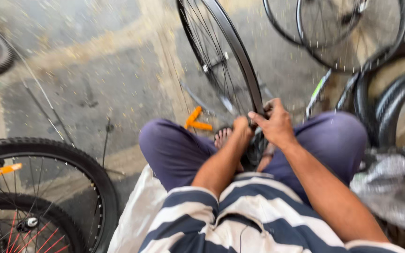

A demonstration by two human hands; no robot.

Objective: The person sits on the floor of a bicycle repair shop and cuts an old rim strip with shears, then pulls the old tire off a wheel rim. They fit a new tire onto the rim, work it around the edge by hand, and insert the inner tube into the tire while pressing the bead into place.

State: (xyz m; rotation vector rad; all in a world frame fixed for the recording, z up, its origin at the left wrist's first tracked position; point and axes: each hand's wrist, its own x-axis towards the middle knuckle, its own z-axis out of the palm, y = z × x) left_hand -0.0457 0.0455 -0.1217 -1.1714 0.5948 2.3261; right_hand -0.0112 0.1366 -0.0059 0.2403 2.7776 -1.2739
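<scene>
The rim (226,61) stands upright between the person's knees, its lower edge down at the lap, spokes bare and no tyre on it. The right hand (277,124) pinches the rim's edge, fingers curled tight around it; the left hand (241,127) is closed beside it low on the rim, though what its fingers grip is hidden. The picture is blurred, so the wheel may be turning or shaking: a fingertip could slip between spokes, or the rim could roll off the lap toward the bare foot (222,137). The orange levers (196,122) lie just beyond on the floor (94,79)
</scene>
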